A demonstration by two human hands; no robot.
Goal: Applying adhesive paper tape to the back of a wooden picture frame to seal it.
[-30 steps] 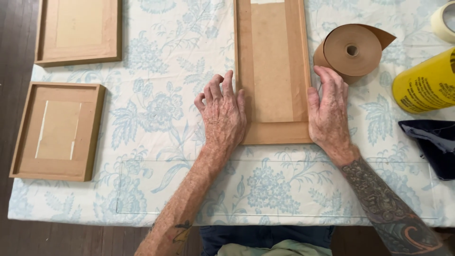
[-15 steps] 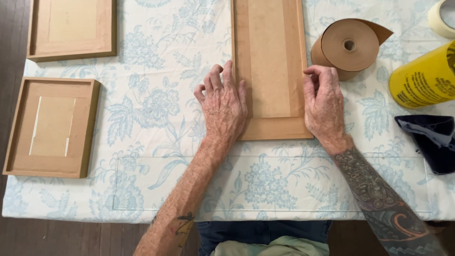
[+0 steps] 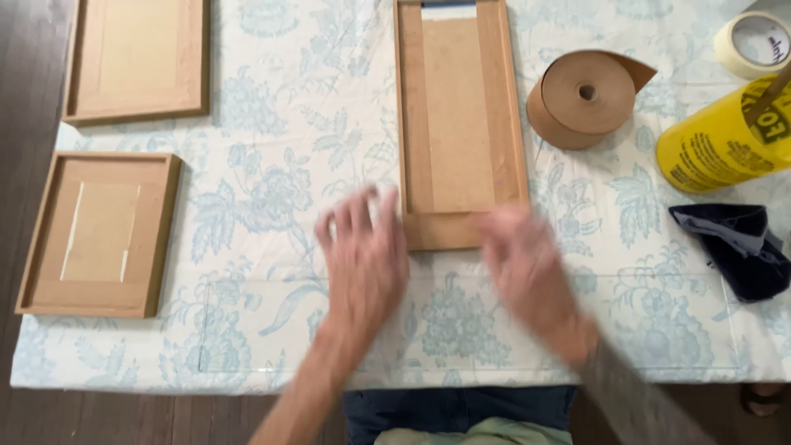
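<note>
A tall narrow wooden frame [image 3: 458, 124] lies face down in the middle of the table, its back edged with brown paper tape. My left hand [image 3: 364, 262] hovers just left of the frame's near end, fingers spread and empty. My right hand [image 3: 527, 276] is blurred by motion just below the frame's near right corner, and it holds nothing. Neither hand touches the frame. A roll of brown paper tape [image 3: 582, 100] stands to the frame's right.
Two more face-down wooden frames lie at the left, one [image 3: 99, 233] nearer and one [image 3: 138, 58] farther. A yellow cylinder [image 3: 721, 144], a pale tape roll [image 3: 756, 43] and a dark cloth [image 3: 737, 247] sit at the right. A floral tablecloth [image 3: 272, 189] covers the table.
Both hands have lifted off the tall frame's long edges and drawn back toward me, past its near end. The frame stays where it was.
</note>
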